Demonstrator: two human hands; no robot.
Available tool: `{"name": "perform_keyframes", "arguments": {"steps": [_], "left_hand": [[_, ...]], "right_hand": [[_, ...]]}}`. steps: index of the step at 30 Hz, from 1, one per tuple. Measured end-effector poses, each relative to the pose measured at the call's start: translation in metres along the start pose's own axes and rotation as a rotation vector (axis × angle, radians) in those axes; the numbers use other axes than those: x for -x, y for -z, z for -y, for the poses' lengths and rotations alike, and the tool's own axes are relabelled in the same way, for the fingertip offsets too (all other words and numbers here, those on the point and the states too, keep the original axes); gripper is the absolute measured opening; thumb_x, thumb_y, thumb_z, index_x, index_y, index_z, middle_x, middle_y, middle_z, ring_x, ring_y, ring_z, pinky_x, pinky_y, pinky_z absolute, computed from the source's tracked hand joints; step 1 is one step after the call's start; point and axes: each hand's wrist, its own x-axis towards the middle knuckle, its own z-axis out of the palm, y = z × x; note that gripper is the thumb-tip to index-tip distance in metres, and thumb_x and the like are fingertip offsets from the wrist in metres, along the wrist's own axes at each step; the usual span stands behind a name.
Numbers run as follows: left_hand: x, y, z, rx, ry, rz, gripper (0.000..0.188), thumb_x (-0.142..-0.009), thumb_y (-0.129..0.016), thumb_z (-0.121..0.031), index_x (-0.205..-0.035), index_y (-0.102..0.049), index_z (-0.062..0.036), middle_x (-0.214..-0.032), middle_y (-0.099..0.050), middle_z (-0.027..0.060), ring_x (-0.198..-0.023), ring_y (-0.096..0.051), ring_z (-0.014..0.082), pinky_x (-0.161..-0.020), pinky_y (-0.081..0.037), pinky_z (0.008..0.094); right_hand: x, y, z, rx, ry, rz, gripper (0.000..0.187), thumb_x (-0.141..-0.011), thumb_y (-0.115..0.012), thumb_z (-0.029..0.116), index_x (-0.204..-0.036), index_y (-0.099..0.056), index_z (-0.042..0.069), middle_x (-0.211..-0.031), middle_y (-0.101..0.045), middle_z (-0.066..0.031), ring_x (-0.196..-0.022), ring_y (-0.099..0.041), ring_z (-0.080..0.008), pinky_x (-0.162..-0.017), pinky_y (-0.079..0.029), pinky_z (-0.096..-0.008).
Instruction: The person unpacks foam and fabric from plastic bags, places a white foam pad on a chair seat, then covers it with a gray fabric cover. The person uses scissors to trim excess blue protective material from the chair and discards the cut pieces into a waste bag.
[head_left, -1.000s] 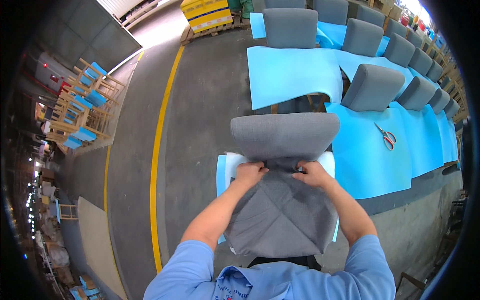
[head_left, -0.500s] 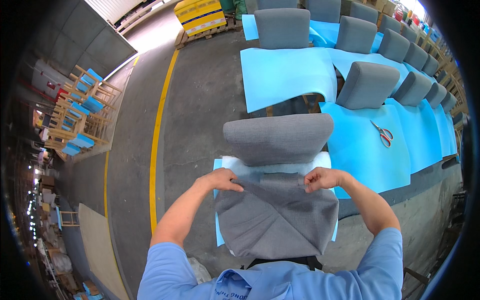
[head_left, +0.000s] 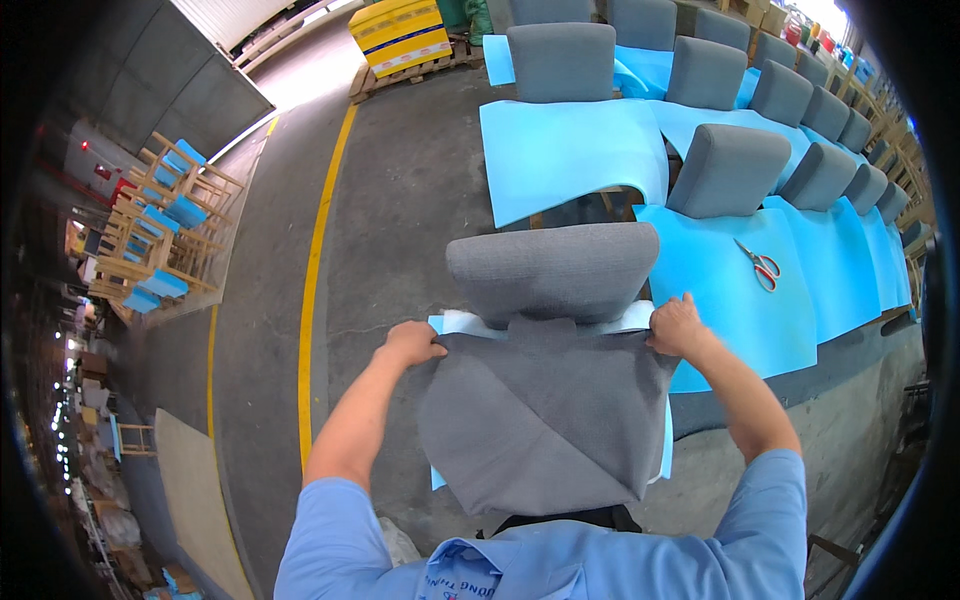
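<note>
A grey fabric cover (head_left: pixel 540 410) is spread over the seat of the chair in front of me, with a diagonal crease across it. My left hand (head_left: pixel 410 343) pinches its far left corner, and my right hand (head_left: pixel 677 327) grips its far right corner. A narrow tab of the cloth lies against the foot of the grey upholstered backrest (head_left: pixel 552 270). White padding (head_left: pixel 462 322) shows beside the backrest, and light blue sheet (head_left: pixel 438 477) sticks out at the seat's sides.
Red-handled scissors (head_left: pixel 762 268) lie on a blue-covered seat (head_left: pixel 735 320) at the right. Rows of grey-backed chairs (head_left: pixel 735 170) stand beyond. Stacked wooden frames (head_left: pixel 165 225) are at the left, past a yellow floor line (head_left: pixel 318 270). A yellow box (head_left: pixel 400 35) sits on a pallet.
Both hands have moved apart, left and right, to the cover's far corners. The fabric is now pulled wider and flatter, its bunched folds mostly gone.
</note>
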Motion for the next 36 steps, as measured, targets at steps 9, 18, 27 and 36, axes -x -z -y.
{"name": "perform_keyframes", "arguments": {"steps": [9, 18, 27, 36], "left_hand": [[-0.032, -0.075, -0.066, -0.049, -0.148, -0.477, 0.043, -0.084, -0.078, -0.034, -0.121, -0.072, -0.0113, -0.124, -0.067, 0.0113, -0.127, -0.057, 0.0316, -0.118, -0.033, 0.0550], [-0.015, -0.106, -0.112, 0.293, -0.157, -0.811, 0.033, -0.086, -0.072, -0.020, -0.115, -0.073, -0.0043, -0.120, -0.068, 0.0140, -0.118, -0.059, 0.0354, -0.110, -0.039, 0.0522], [0.030, -0.168, -0.192, 0.342, -0.302, -0.533, 0.055, -0.096, -0.064, -0.023, -0.146, -0.051, -0.0048, -0.156, -0.043, 0.0177, -0.148, -0.034, 0.0423, -0.123, -0.025, 0.0546], [0.009, -0.171, -0.180, 0.240, -0.337, -0.499, 0.066, -0.101, -0.058, -0.032, -0.158, -0.034, -0.0093, -0.166, -0.027, 0.0144, -0.153, -0.025, 0.0404, -0.125, -0.022, 0.0538]], "right_hand": [[-0.035, -0.050, 0.062, -0.174, -0.004, -0.239, 0.036, -0.087, -0.075, 0.038, -0.113, -0.074, 0.012, -0.109, -0.074, -0.0118, -0.111, -0.066, -0.0309, -0.106, -0.040, -0.0571], [-0.040, -0.062, 0.086, -0.326, 0.028, -0.644, 0.020, -0.086, -0.072, 0.025, -0.099, -0.077, 0.011, -0.097, -0.072, -0.0108, -0.095, -0.068, -0.0305, -0.090, -0.046, -0.0520], [-0.052, -0.043, 0.162, -0.785, 0.140, -0.881, 0.020, -0.091, -0.067, 0.019, -0.109, -0.073, 0.013, -0.090, -0.072, -0.0137, -0.074, -0.071, -0.0356, -0.068, -0.056, -0.0450], [-0.057, -0.044, 0.162, -0.982, 0.039, -1.019, 0.013, -0.090, -0.068, 0.016, -0.100, -0.074, 0.010, -0.084, -0.074, -0.0152, -0.076, -0.072, -0.0360, -0.067, -0.056, -0.0452]]}}
